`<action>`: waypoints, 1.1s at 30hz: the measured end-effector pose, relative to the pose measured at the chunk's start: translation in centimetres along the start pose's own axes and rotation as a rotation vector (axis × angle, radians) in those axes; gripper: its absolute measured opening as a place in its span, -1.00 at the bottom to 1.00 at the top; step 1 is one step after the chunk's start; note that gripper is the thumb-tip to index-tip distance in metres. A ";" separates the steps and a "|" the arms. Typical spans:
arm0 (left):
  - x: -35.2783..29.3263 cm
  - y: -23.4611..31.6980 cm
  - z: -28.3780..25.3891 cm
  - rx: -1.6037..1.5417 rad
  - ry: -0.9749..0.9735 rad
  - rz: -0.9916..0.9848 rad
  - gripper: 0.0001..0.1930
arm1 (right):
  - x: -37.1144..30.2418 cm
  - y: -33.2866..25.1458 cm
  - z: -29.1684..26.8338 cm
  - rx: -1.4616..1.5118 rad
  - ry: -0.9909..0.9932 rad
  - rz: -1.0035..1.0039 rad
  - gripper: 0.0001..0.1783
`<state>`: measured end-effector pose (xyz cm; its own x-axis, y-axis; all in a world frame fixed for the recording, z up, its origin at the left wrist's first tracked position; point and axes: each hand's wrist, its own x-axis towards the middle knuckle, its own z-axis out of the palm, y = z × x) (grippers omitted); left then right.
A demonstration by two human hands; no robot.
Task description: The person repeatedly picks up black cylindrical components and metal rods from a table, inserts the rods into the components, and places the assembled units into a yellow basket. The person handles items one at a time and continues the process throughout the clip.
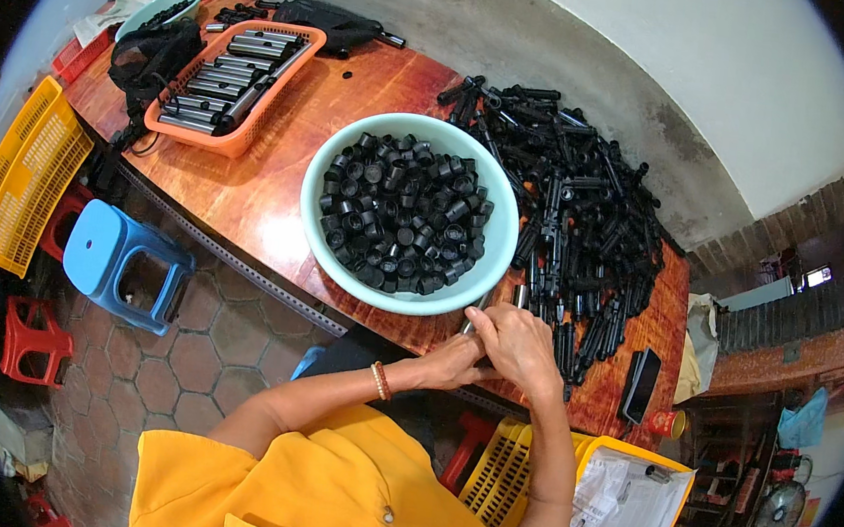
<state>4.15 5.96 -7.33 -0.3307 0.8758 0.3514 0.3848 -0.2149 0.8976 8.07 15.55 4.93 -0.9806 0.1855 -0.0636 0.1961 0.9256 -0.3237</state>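
My left hand [453, 361] and my right hand [519, 346] meet at the table's front edge, just below a pale green bowl [311, 216]. Both are closed. A narrow silver tube [476, 311] pokes out above where they join, between the bowl's rim and my right thumb. My right hand lies over the left fingers and hides most of what they grip. Small black caps [396, 211] fill the bowl. To the right spreads a large heap of black tubular parts [587, 218], its near end beside my right hand.
An orange basket [232, 142] of silver tubes stands at the far left, near a black bag [327, 24]. A phone [641, 385] lies by the right edge. Below it is a yellow crate [678, 487]; a blue stool [122, 252] stands on the left floor.
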 end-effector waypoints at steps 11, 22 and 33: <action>0.1 -0.4 0.2 -0.083 0.026 -0.013 -0.57 | 0.2 -0.4 -0.3 -0.071 -0.006 0.031 -0.46; 0.1 -1.0 0.2 -0.069 -0.049 -0.073 -0.53 | 0.6 0.3 0.1 -0.053 -0.035 0.034 -0.46; 0.1 -0.2 -0.4 -0.128 -0.027 -0.063 -0.58 | 0.5 -1.1 -0.5 -0.070 -0.072 0.020 -0.52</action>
<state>3.72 5.98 -7.37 -0.3272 0.9002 0.2873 0.2500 -0.2108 0.9450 7.39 14.81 5.70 -0.9736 0.1821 -0.1379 0.2126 0.9432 -0.2552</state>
